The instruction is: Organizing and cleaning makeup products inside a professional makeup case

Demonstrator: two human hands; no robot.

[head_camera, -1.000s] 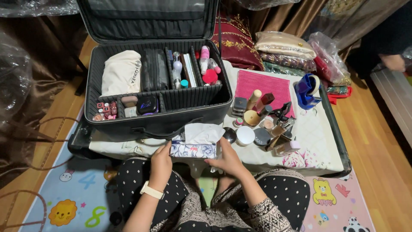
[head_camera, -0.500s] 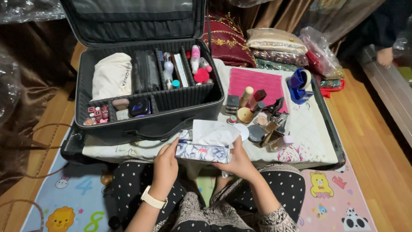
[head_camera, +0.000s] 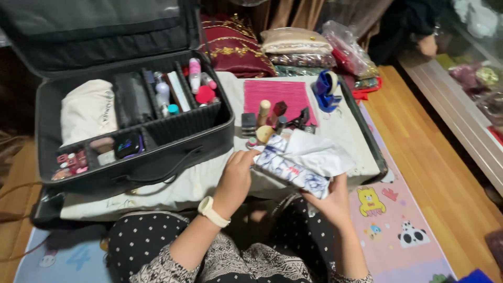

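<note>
A large black makeup case point(head_camera: 131, 136) is seen standing open on a low table covered by a pale cloth point(head_camera: 346, 131), its lid raised at the back. Its inside is split by ribbed dividers: a cream pouch point(head_camera: 86, 112) is lodged in the left compartment, and bottles and tubes point(head_camera: 181, 86) are packed upright in the right one. Small cosmetics are held in the narrow front row. A dark red embroidered cushion point(head_camera: 233, 44) is propped behind the case. To the right of the case, a pink mat point(head_camera: 280, 97) is laid on the cloth, with a blue tape dispenser point(head_camera: 326, 90) just beside its far right corner. A cluster of small makeup items point(head_camera: 270, 123) is gathered at the mat's near edge.

In front of that cluster, a blue-and-white patterned tissue pack point(head_camera: 288, 170) is held tilted above the table's near edge, a white tissue point(head_camera: 319, 152) sticking out of its top. The pack's left end is pinched by the left hand point(head_camera: 236, 178), fingers curled closed on it; a pale watch point(head_camera: 212, 211) is worn on that wrist. The pack's right end is cupped from beneath by the right hand point(head_camera: 330, 202), closed around it. A colourful play mat with cartoon animals point(head_camera: 390, 220) is spread under the knees.
</note>
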